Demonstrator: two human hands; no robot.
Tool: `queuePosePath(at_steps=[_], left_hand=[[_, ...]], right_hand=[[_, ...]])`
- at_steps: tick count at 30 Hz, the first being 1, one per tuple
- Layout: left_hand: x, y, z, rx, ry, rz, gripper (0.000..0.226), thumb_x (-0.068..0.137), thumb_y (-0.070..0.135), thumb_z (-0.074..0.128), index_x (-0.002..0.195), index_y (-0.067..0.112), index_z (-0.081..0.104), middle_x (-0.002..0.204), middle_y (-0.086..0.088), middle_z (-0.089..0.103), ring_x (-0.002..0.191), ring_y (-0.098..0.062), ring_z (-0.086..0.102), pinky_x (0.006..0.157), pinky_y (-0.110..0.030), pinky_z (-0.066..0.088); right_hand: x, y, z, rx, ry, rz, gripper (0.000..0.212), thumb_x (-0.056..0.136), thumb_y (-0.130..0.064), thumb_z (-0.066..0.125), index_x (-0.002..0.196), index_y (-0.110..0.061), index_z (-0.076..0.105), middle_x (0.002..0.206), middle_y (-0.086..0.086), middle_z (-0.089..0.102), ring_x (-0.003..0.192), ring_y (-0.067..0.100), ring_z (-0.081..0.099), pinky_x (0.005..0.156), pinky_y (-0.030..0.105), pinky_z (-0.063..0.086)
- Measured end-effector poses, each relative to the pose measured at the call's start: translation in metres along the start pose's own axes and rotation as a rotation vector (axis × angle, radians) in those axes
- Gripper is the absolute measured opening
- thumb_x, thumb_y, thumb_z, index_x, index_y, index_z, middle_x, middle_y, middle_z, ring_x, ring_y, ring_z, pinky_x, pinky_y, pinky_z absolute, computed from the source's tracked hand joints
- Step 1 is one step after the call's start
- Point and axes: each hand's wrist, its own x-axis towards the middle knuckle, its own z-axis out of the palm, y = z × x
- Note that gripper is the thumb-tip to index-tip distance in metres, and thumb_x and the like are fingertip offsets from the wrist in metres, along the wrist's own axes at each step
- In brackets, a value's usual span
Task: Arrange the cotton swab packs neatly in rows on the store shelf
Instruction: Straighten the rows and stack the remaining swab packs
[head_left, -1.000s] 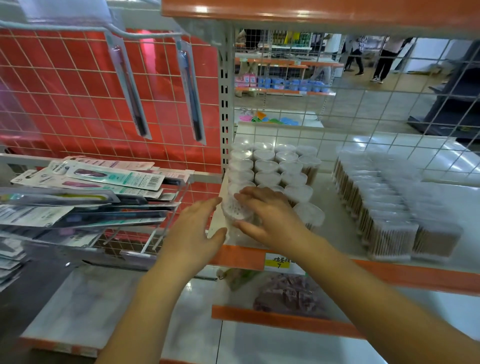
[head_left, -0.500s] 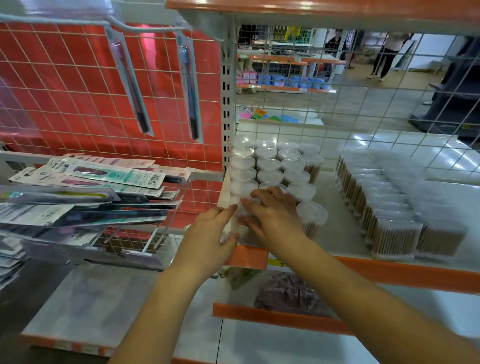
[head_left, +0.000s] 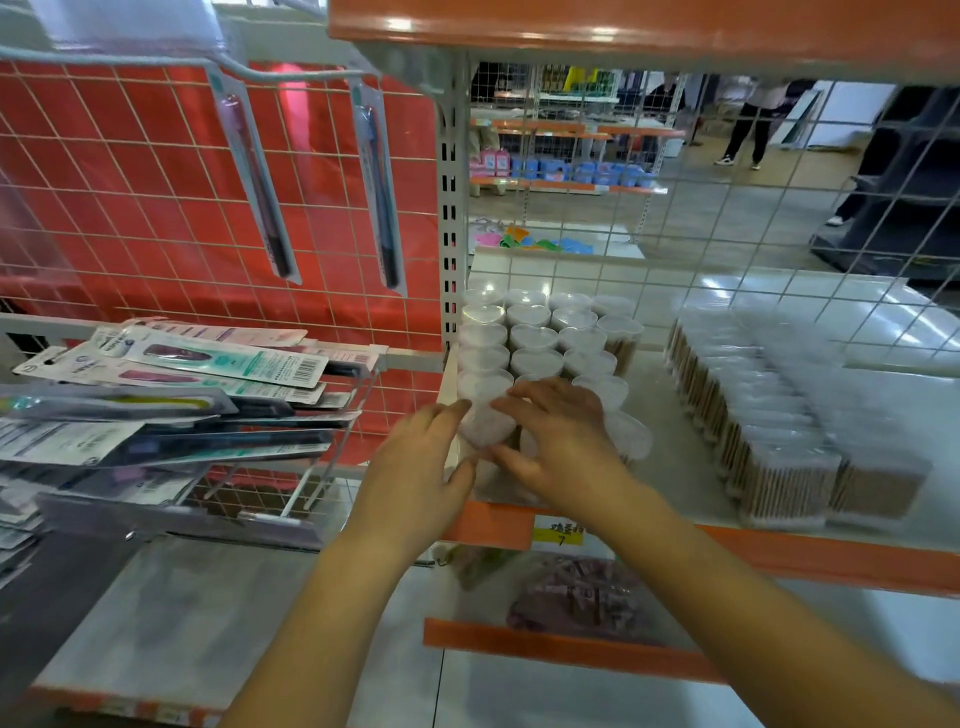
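Note:
Clear heart-lidded cotton swab packs (head_left: 535, 338) stand in rows at the left end of the white shelf (head_left: 670, 467). The front pack (head_left: 485, 427) of the left row sits between my two hands. My left hand (head_left: 415, 478) touches its left side with fingers nearly straight. My right hand (head_left: 561, 441) curls round it from the right, fingers over the lid and thumb at the front. A second block of rectangular swab packs (head_left: 779, 410) stands in rows on the right of the shelf.
A wire basket (head_left: 291, 483) of toothbrush packs (head_left: 223, 364) sits to the left, before a red grid panel (head_left: 130, 197) with two hanging toothbrushes. An orange shelf (head_left: 623, 26) runs overhead. A lower shelf holds a dark packet (head_left: 571, 597). People stand beyond the wire back.
Both hands have stayed around the front pack, closing in a little and easing it toward the row behind. The view has shifted slightly.

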Motion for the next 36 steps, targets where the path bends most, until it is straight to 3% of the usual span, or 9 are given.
queuePosePath(at_steps=[5, 12, 14, 18, 23, 26, 30, 33, 36], left_hand=[[0.009, 0.006, 0.001, 0.1, 0.04, 0.112, 0.04, 0.084, 0.022, 0.055, 0.123, 0.011, 0.057, 0.121, -0.009, 0.058, 0.111, -0.028, 0.052, 0.09, -0.031, 0.039], [0.006, 0.012, 0.013, 0.116, 0.0, 0.173, 0.039, 0.077, 0.028, 0.042, 0.095, 0.006, 0.069, 0.097, -0.01, 0.067, 0.091, -0.031, 0.063, 0.077, -0.036, 0.051], [0.006, 0.011, 0.012, 0.114, -0.011, 0.166, 0.038, 0.077, 0.028, 0.042, 0.093, 0.007, 0.069, 0.096, -0.01, 0.067, 0.091, -0.03, 0.063, 0.076, -0.035, 0.051], [0.006, 0.01, 0.012, 0.103, -0.029, 0.154, 0.038, 0.078, 0.03, 0.043, 0.094, 0.008, 0.07, 0.099, -0.01, 0.067, 0.094, -0.03, 0.063, 0.076, -0.035, 0.051], [0.007, 0.01, 0.016, 0.123, 0.018, 0.195, 0.037, 0.076, 0.028, 0.045, 0.097, 0.01, 0.069, 0.096, -0.007, 0.067, 0.093, -0.027, 0.062, 0.076, -0.04, 0.054], [0.007, 0.012, 0.021, 0.017, 0.07, 0.224, 0.041, 0.078, 0.031, 0.049, 0.11, 0.011, 0.064, 0.105, -0.004, 0.066, 0.105, -0.017, 0.05, 0.087, -0.04, 0.049], [0.002, 0.031, 0.016, -0.258, 0.117, 0.106, 0.05, 0.083, 0.036, 0.06, 0.13, 0.023, 0.049, 0.118, 0.014, 0.049, 0.112, 0.001, 0.042, 0.093, -0.006, 0.028], [0.0, 0.044, 0.012, -0.458, 0.117, 0.029, 0.053, 0.082, 0.026, 0.066, 0.124, 0.043, 0.039, 0.115, 0.026, 0.048, 0.105, 0.006, 0.051, 0.086, -0.008, 0.039], [0.0, 0.054, 0.006, -0.663, 0.039, -0.044, 0.05, 0.08, 0.024, 0.067, 0.111, 0.053, 0.039, 0.109, 0.027, 0.054, 0.099, 0.011, 0.054, 0.079, -0.01, 0.047]], right_hand=[[-0.012, 0.026, -0.023, 0.087, -0.045, 0.043, 0.045, 0.087, -0.039, 0.057, 0.13, -0.027, 0.049, 0.14, -0.006, 0.039, 0.129, 0.017, 0.03, 0.106, 0.03, 0.023], [-0.022, 0.043, -0.018, 0.014, -0.078, 0.032, 0.047, 0.086, -0.039, 0.058, 0.13, -0.028, 0.049, 0.132, -0.004, 0.047, 0.123, 0.02, 0.036, 0.101, 0.031, 0.03], [-0.023, 0.041, -0.014, 0.037, -0.051, 0.049, 0.043, 0.082, -0.037, 0.061, 0.122, -0.022, 0.059, 0.121, 0.004, 0.058, 0.117, 0.029, 0.045, 0.097, 0.038, 0.034], [-0.023, 0.045, -0.003, 0.019, 0.062, 0.023, 0.038, 0.066, -0.041, 0.056, 0.089, -0.016, 0.074, 0.076, 0.004, 0.068, 0.075, 0.034, 0.064, 0.063, 0.043, 0.05], [-0.026, 0.043, -0.001, 0.097, 0.11, 0.016, 0.041, 0.069, -0.042, 0.05, 0.088, -0.014, 0.074, 0.077, 0.004, 0.067, 0.078, 0.033, 0.062, 0.069, 0.041, 0.048], [-0.025, 0.034, -0.014, 0.202, 0.168, 0.08, 0.035, 0.071, -0.036, 0.062, 0.093, -0.012, 0.073, 0.086, 0.011, 0.068, 0.087, 0.035, 0.06, 0.077, 0.033, 0.04], [-0.027, 0.025, -0.036, 0.282, 0.267, 0.141, 0.032, 0.076, -0.032, 0.074, 0.104, -0.018, 0.07, 0.102, 0.002, 0.064, 0.101, 0.01, 0.045, 0.083, 0.011, 0.029], [-0.03, 0.021, -0.05, 0.358, 0.298, 0.137, 0.031, 0.078, -0.033, 0.07, 0.106, -0.021, 0.069, 0.095, -0.01, 0.057, 0.081, -0.008, 0.039, 0.075, -0.004, 0.028], [-0.031, 0.017, -0.061, 0.405, 0.314, 0.148, 0.029, 0.079, -0.035, 0.069, 0.105, -0.023, 0.069, 0.097, -0.01, 0.061, 0.082, -0.008, 0.045, 0.074, -0.005, 0.03]])
